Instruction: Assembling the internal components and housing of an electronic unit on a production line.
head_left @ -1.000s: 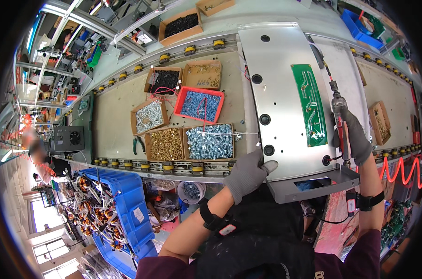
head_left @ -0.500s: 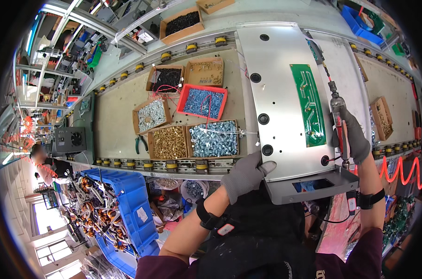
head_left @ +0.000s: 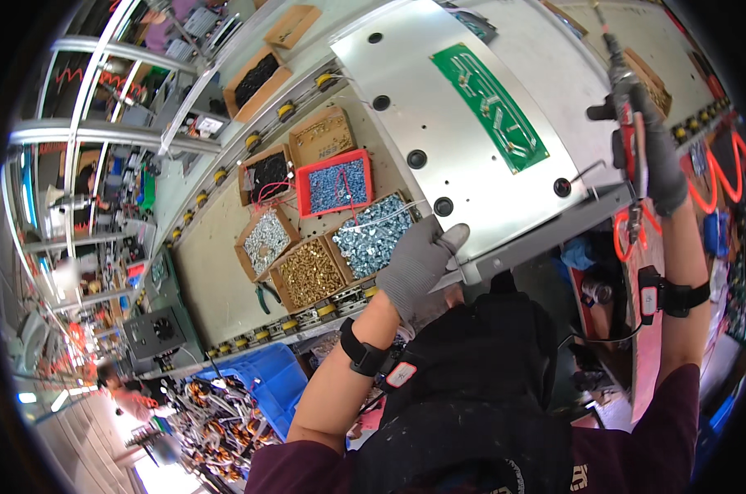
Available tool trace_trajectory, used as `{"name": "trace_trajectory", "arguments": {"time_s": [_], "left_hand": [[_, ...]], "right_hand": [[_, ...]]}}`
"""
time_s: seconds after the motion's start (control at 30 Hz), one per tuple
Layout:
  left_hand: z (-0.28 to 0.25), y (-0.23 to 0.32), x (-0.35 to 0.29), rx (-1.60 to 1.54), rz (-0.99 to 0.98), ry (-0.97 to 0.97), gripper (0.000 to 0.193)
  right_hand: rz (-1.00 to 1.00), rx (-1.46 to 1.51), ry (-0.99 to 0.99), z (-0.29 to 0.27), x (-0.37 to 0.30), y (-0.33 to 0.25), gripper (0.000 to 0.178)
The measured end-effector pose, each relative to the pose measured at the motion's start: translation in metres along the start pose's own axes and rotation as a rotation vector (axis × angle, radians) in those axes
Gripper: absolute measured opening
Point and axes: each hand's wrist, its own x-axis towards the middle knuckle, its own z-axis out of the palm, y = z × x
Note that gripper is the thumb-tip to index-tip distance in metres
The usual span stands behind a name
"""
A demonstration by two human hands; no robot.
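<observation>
two grips: left hand (head_left: 418, 262), fingers clamped on panel (head_left: 451, 156); right hand (head_left: 659, 156), fingers round driver (head_left: 629, 148); we should spare the circuit board (head_left: 492, 107).

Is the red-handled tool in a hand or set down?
In hand: the right hand holds the red-handled tool, glove showing on both sides.

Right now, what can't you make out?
Head view, all:
Underside of the flat silver metal panel: turned away from camera.
Grip of the red-and-grey handheld driver: covered by the right grey-gloved hand.
Part of the panel's left edge: covered by the left grey-gloved hand.
Small black parts in brown cardboard boxes: too tiny.
Distant person, lower left: blurred.
</observation>
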Motion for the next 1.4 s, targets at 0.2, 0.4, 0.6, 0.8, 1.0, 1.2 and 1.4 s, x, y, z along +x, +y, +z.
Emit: {"name": "trace_trajectory", "arguments": {"time_s": [0.2, 0.4, 0.6, 0.8, 1.0, 1.2, 1.4], "left_hand": [[-0.006, -0.019, 0.010, 0.200, 0.243, -0.010, 0.031], [-0.013, -0.024, 0.011, 0.255, 0.118, -0.038, 0.029], [0.001, -0.014, 0.008, 0.209, 0.252, -0.052, 0.035], [-0.004, -0.012, -0.001, 0.072, 0.110, -0.050, 0.027], [-0.004, -0.016, 0.009, -0.047, 0.004, -0.043, 0.026], [-0.001, -0.017, 0.008, 0.213, 0.125, 0.040, 0.047], [0.001, -0.037, 0.015, 0.058, 0.115, -0.019, 0.046]], "right_hand": [[-0.031, 0.433, 0.517, -0.007, -0.165, -0.010, 0.063], [0.261, -0.171, -0.281, 0.075, -0.251, 0.030, 0.067], [0.458, -0.166, -0.250, 0.111, -0.248, 0.071, 0.067], [0.455, -0.292, -0.227, 0.120, -0.244, 0.062, 0.070], [0.375, -0.323, -0.178, 0.120, -0.240, 0.059, 0.075], [0.438, -0.348, -0.185, 0.125, -0.237, 0.049, 0.072], [0.403, -0.527, -0.187, 0.130, -0.235, 0.043, 0.080]]}}
